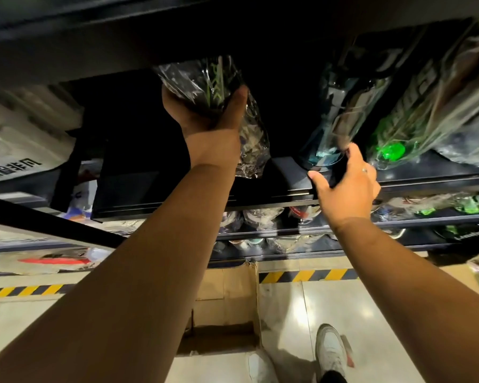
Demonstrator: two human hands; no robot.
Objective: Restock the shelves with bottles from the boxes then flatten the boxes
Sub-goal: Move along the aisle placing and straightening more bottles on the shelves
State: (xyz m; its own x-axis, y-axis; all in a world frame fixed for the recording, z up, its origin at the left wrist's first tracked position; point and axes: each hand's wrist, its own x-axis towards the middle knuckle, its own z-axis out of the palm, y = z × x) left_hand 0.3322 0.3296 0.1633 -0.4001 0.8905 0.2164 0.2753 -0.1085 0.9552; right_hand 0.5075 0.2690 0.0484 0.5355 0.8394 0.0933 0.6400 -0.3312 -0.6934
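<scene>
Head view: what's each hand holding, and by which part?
Left hand grips the wrapped dark bottle by its lower end; right hand grips the blue bottle by its base.

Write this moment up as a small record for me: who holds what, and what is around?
left grip: holds a plastic-wrapped bottle, raised over the upper shelf
right grip: grips the base of a blue bottle at that shelf's front edge
neighbour: green-capped bottle, just right of the blue one
floor: cardboard box at the foot of the shelves
</scene>
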